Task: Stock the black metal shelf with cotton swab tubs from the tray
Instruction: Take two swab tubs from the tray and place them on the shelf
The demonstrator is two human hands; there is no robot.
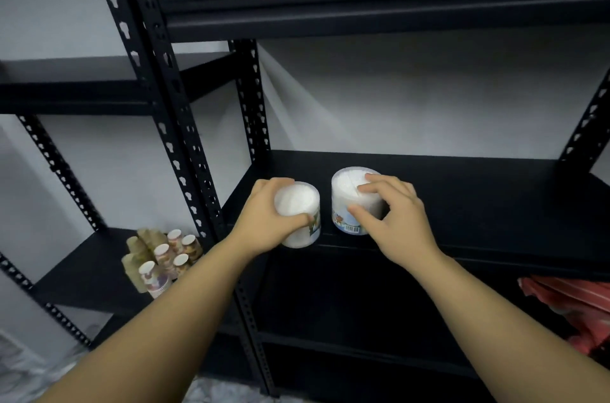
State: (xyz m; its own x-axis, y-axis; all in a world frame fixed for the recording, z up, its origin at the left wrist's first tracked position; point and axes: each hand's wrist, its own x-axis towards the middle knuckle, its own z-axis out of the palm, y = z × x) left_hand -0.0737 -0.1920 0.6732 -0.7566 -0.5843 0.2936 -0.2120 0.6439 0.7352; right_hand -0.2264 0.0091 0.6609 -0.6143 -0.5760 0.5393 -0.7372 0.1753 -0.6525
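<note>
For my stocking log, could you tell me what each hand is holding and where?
Left hand wraps the side of one clear round cotton swab tub; right hand pinches the other tub's top rim.

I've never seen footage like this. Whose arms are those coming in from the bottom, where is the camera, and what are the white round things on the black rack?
There is no machine here: the arms belong to a person, and the single wide-angle camera sits on their head, looking forward and down. That is why the rack's posts look bent. The left hand grips one cotton swab tub at the front edge of the black metal shelf. The right hand has its fingers around a second tub standing beside it, a little further in. Lower left, on a neighbouring shelf, stand stacks of paper cups. At lower right lies something red, perhaps a bag.
</note>
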